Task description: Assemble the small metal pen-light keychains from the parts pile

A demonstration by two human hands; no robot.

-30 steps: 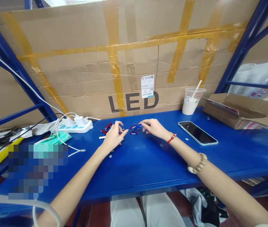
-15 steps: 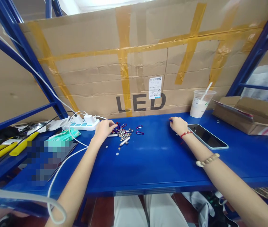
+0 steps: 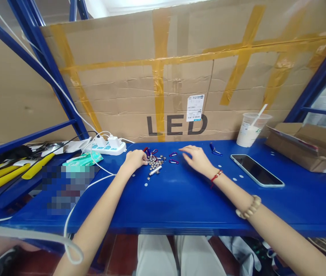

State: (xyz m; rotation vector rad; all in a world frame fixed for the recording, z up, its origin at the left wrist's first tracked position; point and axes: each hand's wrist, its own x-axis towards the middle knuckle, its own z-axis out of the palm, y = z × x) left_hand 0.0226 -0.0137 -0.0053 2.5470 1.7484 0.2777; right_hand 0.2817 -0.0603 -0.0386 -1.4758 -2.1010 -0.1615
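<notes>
I'm seeing the right grip (image 3: 197, 159) spread, purple carabiners (image 3: 173, 161) lying just left; small metal pieces (image 3: 153, 163) are sitting beside the left grip (image 3: 135, 159), whether pinching I can't tell

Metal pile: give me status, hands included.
Left hand at left edge of metal pile. Right hand open, beside two carabiners. Nothing visible between right hand and carabiners.

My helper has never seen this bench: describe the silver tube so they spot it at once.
On the blue table, find the pile of small metal pieces beside the left hand. On its near side lies the silver tube, set apart by its long, straight shape from the small, roundish pieces around it.
</notes>
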